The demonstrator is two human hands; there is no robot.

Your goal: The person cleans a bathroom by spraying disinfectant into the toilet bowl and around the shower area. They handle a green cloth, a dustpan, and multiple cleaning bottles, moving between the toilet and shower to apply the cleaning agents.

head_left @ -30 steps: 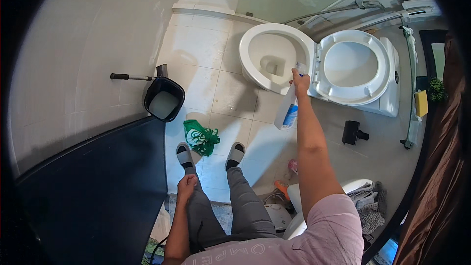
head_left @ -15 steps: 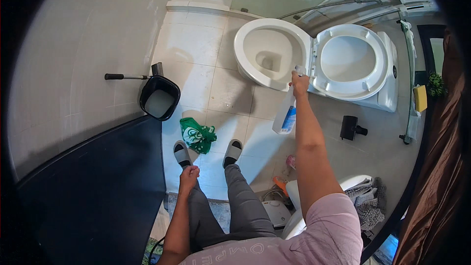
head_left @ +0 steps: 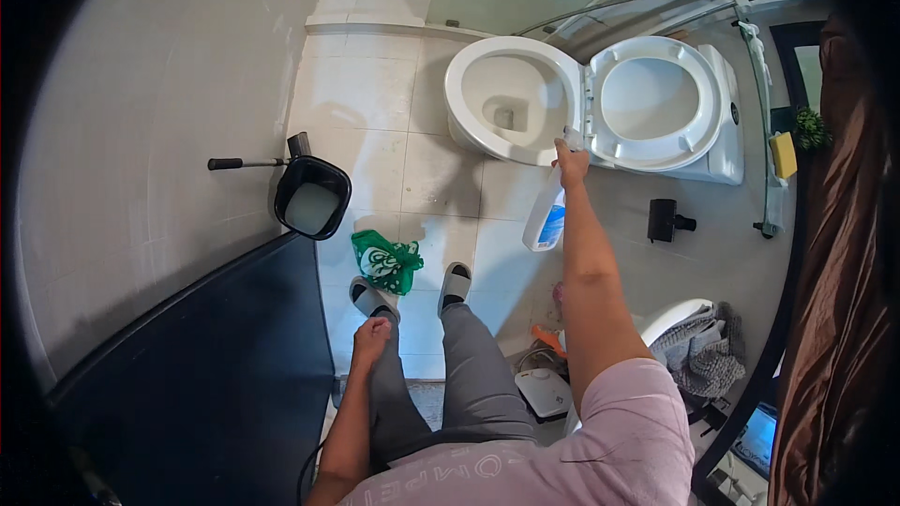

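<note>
My right hand (head_left: 571,167) grips a white spray bottle (head_left: 542,225) with a blue label by its neck, just below the trigger head. It holds the bottle beside the near edge of the white toilet bowl (head_left: 456,84), with the nozzle end close to the rim. The toilet seat (head_left: 600,103) is raised against the tank, and some water shows at the bottom of the bowl. Above my left thigh, my left hand (head_left: 372,339) is closed in a loose fist, and nothing shows in it.
A green and white plastic bag (head_left: 389,262) lies by my feet. A black bucket (head_left: 345,192) holding greyish liquid stands left, near a black-gripped handle (head_left: 225,164). A black T-shaped piece (head_left: 664,221) lies right of my arm. A dark panel (head_left: 206,375) borders the lower left.
The view has shifted slightly, and my feet and left hand appear a little farther right. My right hand keeps hold of the spray bottle near the bowl's rim.
</note>
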